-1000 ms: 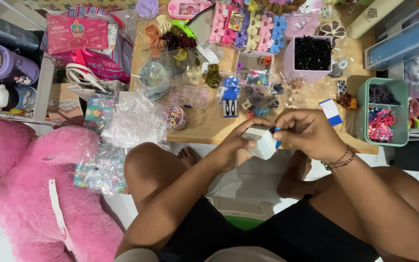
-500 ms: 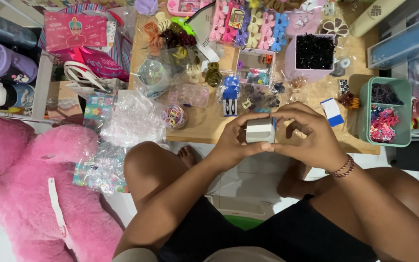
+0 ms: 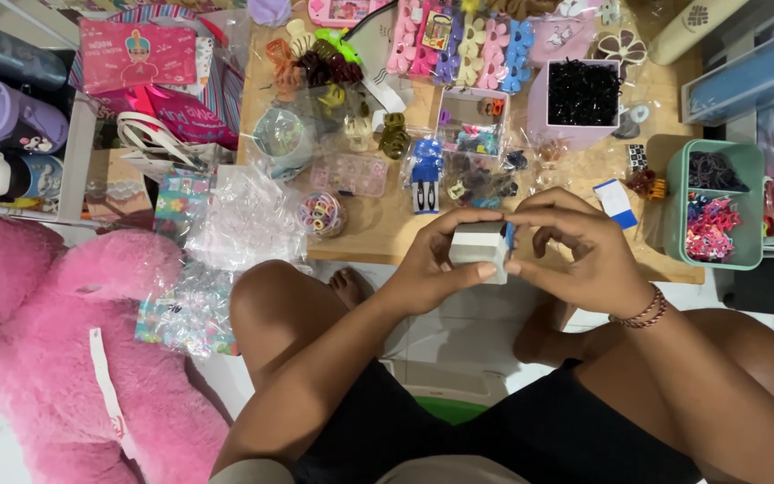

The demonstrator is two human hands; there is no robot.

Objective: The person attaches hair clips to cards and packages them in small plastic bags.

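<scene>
Both hands hold a small white box point(image 3: 480, 248) with a blue edge, just in front of the low wooden table point(image 3: 378, 235). My left hand point(image 3: 427, 263) grips it from the left, thumb across its front. My right hand point(image 3: 575, 254), with a beaded bracelet at the wrist, closes on its right side, fingertips at the blue edge. The box sits above my lap, between my bent knees.
The table carries many hair clips, ties and small packets, a pink box of black ties point(image 3: 581, 97) and a green divided tray point(image 3: 715, 204) at the right. Clear plastic bags point(image 3: 244, 215) lie at its left edge. A big pink plush toy point(image 3: 73, 358) sits at the left.
The white box, held low and tilted by the right hand a second ago, is now gripped level between both hands slightly closer to the table edge.
</scene>
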